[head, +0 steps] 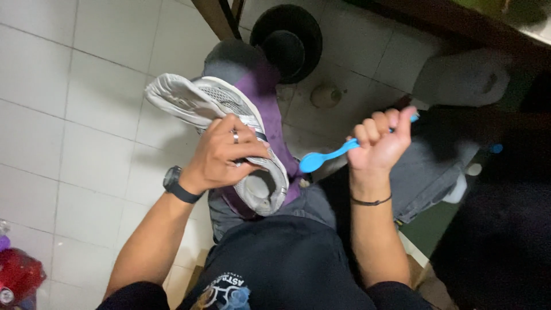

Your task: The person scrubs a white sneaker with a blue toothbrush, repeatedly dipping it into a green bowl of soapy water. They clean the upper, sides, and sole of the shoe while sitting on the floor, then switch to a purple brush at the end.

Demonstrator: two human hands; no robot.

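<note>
One white-and-grey mesh sports shoe (212,109) lies across the person's lap, over a purple cloth (267,92). The left hand (227,152), wearing one ring and one black wristwatch (175,183), is wrapped around the shoe near its heel opening. Just right of the shoe, the right hand (379,140) is clenched on one blue plastic brush (327,156), its head pointing toward the shoe. One round black base (287,40) stands on the white tiled floor (74,115) beyond the shoe.
</note>
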